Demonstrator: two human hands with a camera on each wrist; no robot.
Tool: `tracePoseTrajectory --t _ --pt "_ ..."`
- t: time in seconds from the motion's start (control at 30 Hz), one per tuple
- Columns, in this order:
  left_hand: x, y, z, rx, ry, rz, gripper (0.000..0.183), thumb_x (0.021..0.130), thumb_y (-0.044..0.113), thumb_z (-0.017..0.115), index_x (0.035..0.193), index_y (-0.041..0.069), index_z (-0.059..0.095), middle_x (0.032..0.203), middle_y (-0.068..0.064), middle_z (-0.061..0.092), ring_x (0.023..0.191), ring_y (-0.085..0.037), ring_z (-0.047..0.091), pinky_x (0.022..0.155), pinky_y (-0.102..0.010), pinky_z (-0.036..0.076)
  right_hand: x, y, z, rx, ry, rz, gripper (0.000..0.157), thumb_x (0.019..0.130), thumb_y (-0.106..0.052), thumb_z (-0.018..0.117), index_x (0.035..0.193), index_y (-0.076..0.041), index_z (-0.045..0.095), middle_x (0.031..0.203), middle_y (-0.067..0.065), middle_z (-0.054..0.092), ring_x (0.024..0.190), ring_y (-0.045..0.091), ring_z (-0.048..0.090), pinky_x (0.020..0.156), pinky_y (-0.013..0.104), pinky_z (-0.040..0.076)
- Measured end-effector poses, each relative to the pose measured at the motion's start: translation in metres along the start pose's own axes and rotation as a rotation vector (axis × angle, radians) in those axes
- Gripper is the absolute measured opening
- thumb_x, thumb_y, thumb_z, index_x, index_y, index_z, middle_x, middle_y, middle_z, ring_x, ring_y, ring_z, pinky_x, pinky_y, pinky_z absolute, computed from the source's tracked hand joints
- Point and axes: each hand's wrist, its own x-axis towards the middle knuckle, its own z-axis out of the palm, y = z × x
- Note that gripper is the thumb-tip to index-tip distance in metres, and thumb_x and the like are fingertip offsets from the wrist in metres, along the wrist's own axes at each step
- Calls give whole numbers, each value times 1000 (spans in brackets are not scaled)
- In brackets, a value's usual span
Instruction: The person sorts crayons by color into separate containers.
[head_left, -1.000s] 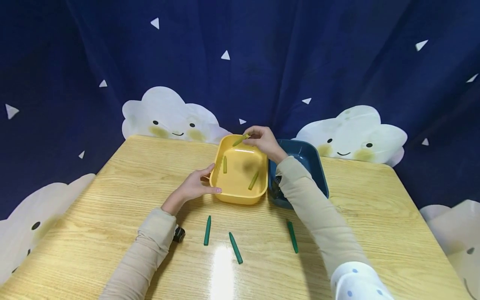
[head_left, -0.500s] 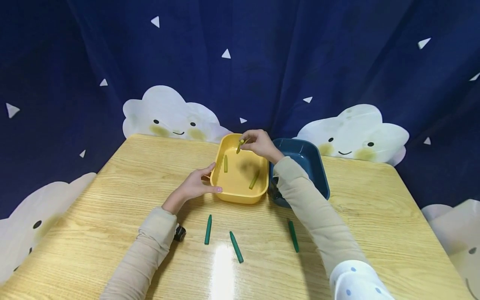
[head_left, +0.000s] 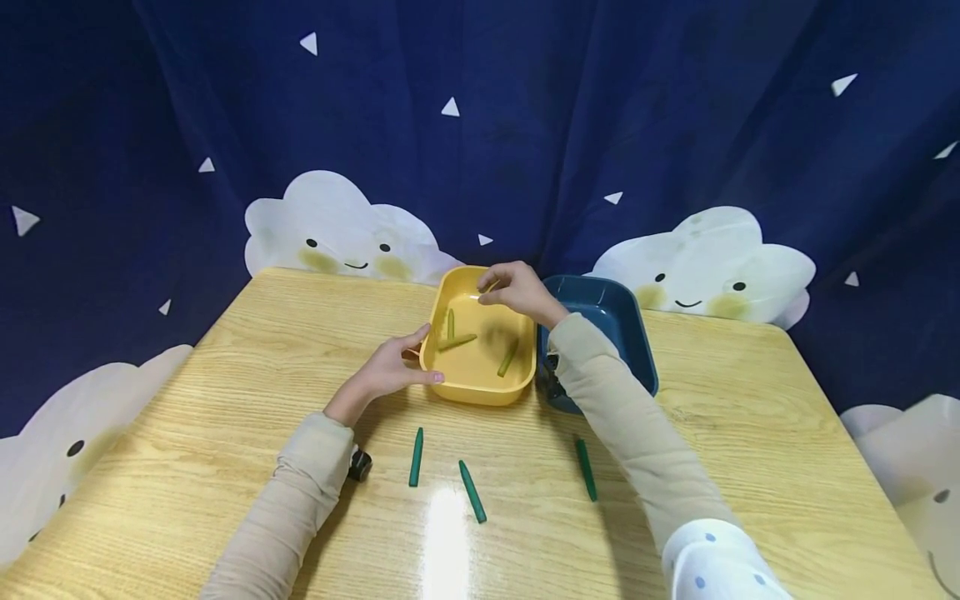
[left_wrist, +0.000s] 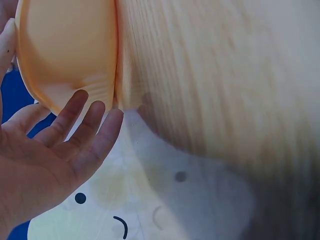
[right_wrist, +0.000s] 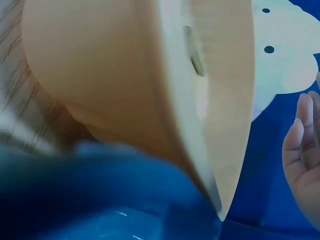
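Observation:
My left hand (head_left: 386,369) rests at the left side of the yellow bin (head_left: 480,395), thumb along its front left corner and fingers beside the wall. In the left wrist view, that hand's (left_wrist: 60,155) fingers are relaxed and spread near the bin. Above the back right of the bin hovers my right hand (head_left: 513,289), holding nothing, its fingers loosely bent. Inside lie three yellow-green crayons: one upright in view (head_left: 451,319), another crayon (head_left: 459,342) crossing its lower end, and a third crayon (head_left: 507,357) at the right. The right wrist view shows one crayon (right_wrist: 196,55) past the rim.
A dark blue bin (head_left: 615,317) stands against the yellow one's right side, partly hidden by my right forearm. Three green crayons (head_left: 416,457) lie apart on the wooden table (head_left: 720,433) in front. A dark blue curtain (head_left: 480,150) with clouds hangs behind.
My right hand has let go of a yellow-green crayon, which has dropped into the yellow bin, across the left crayon. The left hand has stayed at the bin's side.

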Motion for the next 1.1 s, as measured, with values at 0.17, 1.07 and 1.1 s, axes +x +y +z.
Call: tracePoseTrajectory --t 0.17,1.07,1.1 --pt "1 4 1 12 0 -2 90 74 18 77 141 -5 22 130 -23 45 106 -35 50 92 -42 42 -15 -2 -11 160 -14 3 16 79 -4 69 94 -3 66 88 8 64 79 20 59 69 35 49" --pt "-16 45 -2 -23 -21 -16 81 77 3 71 137 -14 20 135 -32 34 108 -46 46 93 -51 38 -138 12 -50 418 41 84 16 85 -3 62 100 -5 62 90 7 64 79 16 61 70 32 50" --pt "-16 43 -2 -21 -18 -12 81 77 3 71 137 -14 20 135 -32 33 107 -45 46 93 -51 38 -142 14 -52 420 43 75 15 85 -3 62 100 -6 62 90 7 64 79 16 61 70 32 50"
